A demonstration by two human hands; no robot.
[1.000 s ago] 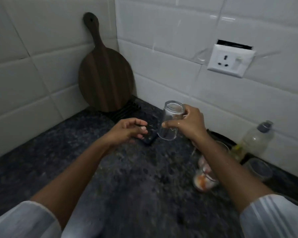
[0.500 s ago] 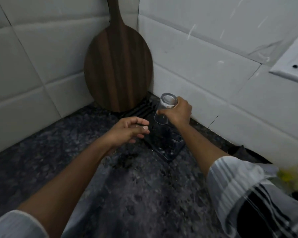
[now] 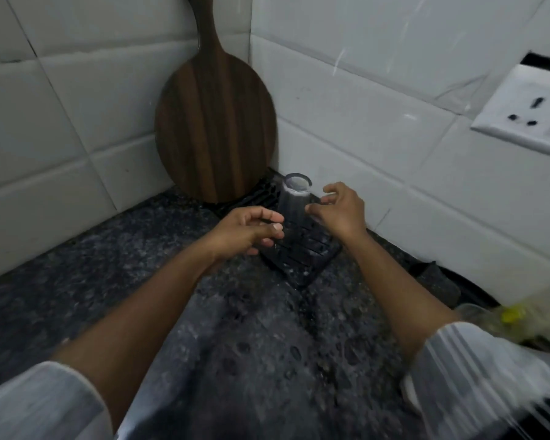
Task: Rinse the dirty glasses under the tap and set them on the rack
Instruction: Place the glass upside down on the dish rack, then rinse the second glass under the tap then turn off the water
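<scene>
1. Head view, position: one clear glass (image 3: pixel 294 201) stands inverted, base uppermost, on the black slatted rack (image 3: pixel 302 252) in the corner of the dark speckled bench (image 3: pixel 108 265)
2. Right hand (image 3: pixel 337 211): fingers loosely spread, just beside the glass, gripping nothing; contact at the thumb cannot be confirmed
3. Left hand (image 3: pixel 251 230): relaxed, fingers lightly curled, empty, near the rack's front edge
4. Judgement: release looks complete or nearly so; draw the right hand sideways without brushing the wall of the glass, which is tall and may tip
5. Materials: round dark-grained wooden board (image 3: pixel 216 122) leans on glossy white tiles (image 3: pixel 61 106); rack appears plastic, ribbed
</scene>
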